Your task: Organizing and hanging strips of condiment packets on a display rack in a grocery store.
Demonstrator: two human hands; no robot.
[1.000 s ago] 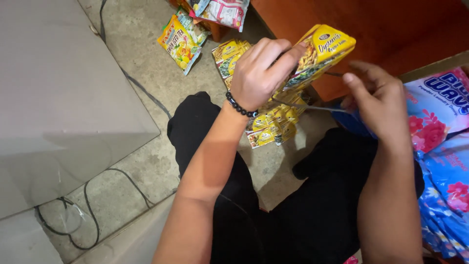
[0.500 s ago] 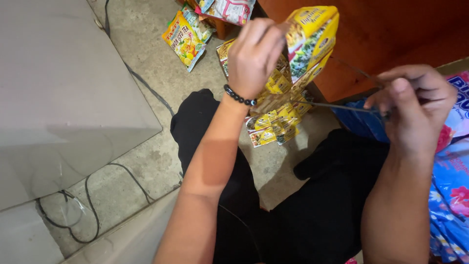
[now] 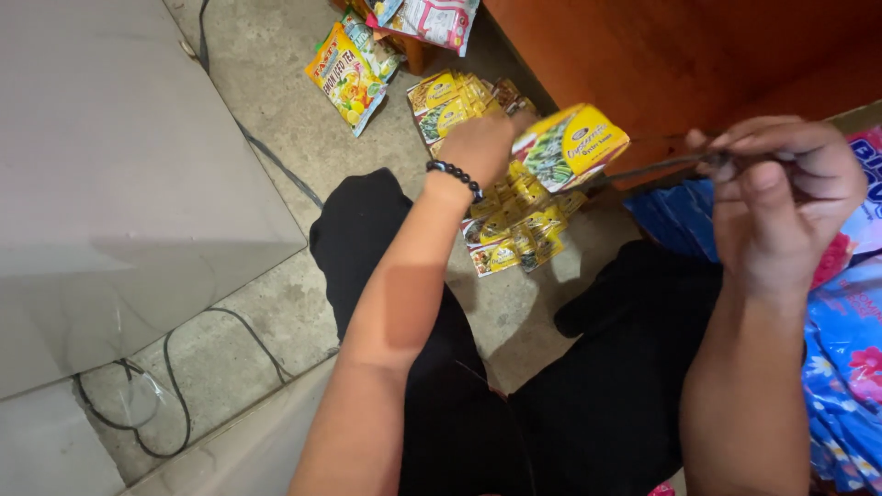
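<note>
While a yellow packet (image 3: 570, 147) is held up over the concrete floor (image 3: 303, 138), the left hand (image 3: 482, 147) is closed around its near edge, with a dark bead bracelet (image 3: 455, 176) worn at the wrist. The right hand (image 3: 781, 197) is pinched shut on a thin dark strip (image 3: 643, 170) that runs from its fingertips to the packet's lower corner; whether it is a string, a tie or a blade cannot be told. The packet is kept in the air in front of an orange cabinet (image 3: 698, 64), above a heap of similar yellow packets (image 3: 514, 225) spread on the floor between the black-clad knees. It is judged to be light, thin and crinkly, easily bent and somewhat slippery, so it is best taken by a sealed edge or corner rather than by its soft middle. Blue flowered packs (image 3: 845, 349) are stacked to the right, and a fruit-printed pouch (image 3: 349, 78) lies further off.
</note>
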